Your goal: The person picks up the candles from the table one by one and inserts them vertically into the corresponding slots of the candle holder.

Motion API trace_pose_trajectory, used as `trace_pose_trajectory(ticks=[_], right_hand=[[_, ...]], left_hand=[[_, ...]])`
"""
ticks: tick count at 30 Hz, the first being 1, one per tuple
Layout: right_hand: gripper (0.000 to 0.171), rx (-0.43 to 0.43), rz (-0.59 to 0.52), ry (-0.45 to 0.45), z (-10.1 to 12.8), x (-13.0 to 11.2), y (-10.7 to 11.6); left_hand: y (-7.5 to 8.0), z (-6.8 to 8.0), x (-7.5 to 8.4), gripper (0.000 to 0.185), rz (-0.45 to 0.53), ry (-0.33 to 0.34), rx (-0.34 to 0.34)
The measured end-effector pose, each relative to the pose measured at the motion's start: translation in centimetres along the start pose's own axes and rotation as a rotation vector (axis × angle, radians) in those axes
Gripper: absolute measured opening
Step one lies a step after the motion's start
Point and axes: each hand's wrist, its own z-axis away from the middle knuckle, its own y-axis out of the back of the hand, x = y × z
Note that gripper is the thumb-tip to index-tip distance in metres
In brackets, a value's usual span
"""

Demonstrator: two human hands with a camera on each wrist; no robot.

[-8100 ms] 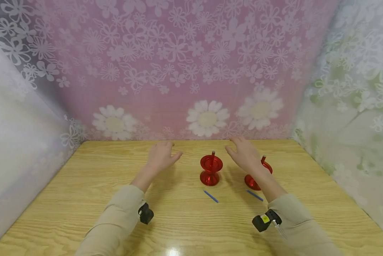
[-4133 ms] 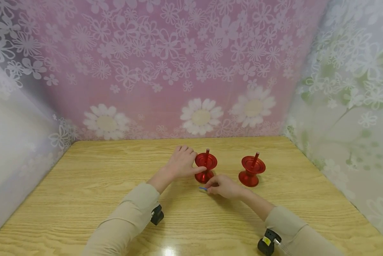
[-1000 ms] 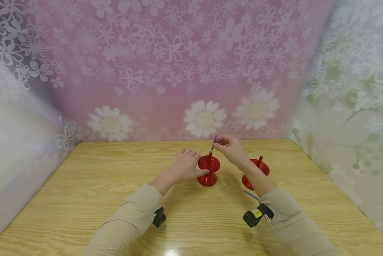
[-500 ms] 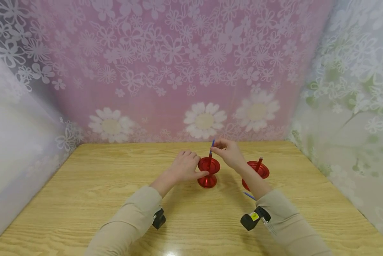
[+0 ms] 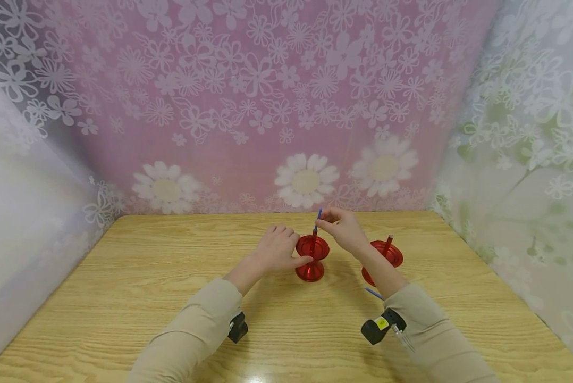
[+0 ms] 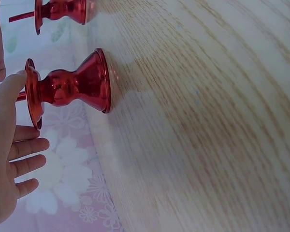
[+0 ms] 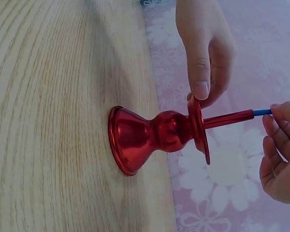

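Observation:
A red metal candle holder (image 5: 311, 270) stands upright on the table, with a thin tube rising from its dish. My left hand (image 5: 276, 250) pinches the dish's rim at the left, its thumb (image 7: 200, 82) on the near side in the right wrist view. Above the tube my right hand (image 5: 346, 232) pinches a thin blue candle (image 5: 319, 214) between thumb and fingertips. The candle's lower end meets the tube's top, seen closely in the right wrist view (image 7: 262, 112); how deep it sits I cannot tell.
A second red candle holder (image 5: 394, 254) stands to the right, partly behind my right forearm. Another blue candle (image 5: 372, 293) lies on the wooden table (image 5: 291, 340), partly hidden by that arm. A pink flowered cloth (image 5: 238, 159) hangs along the table's back edge.
Over the span, my left hand has taken hold of the holder's rim, and my right hand has lifted one blue candle from the table to the tube's top. The last half second shows almost no movement.

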Motion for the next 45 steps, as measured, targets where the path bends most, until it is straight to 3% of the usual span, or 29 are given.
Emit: trace_pose_trajectory(ticks=[20,45], right_hand=[[0.008,0.012,0.092,0.089,0.20,0.25,0.05],[0.011,-0.028,0.148,0.064,0.01,-0.45,0.32]], left_hand=[[-0.07,0.06,0.11,0.055,0.003,0.001,-0.002],[0.05,0.08,0.07,0.057,-0.005,0.011,-0.019]])
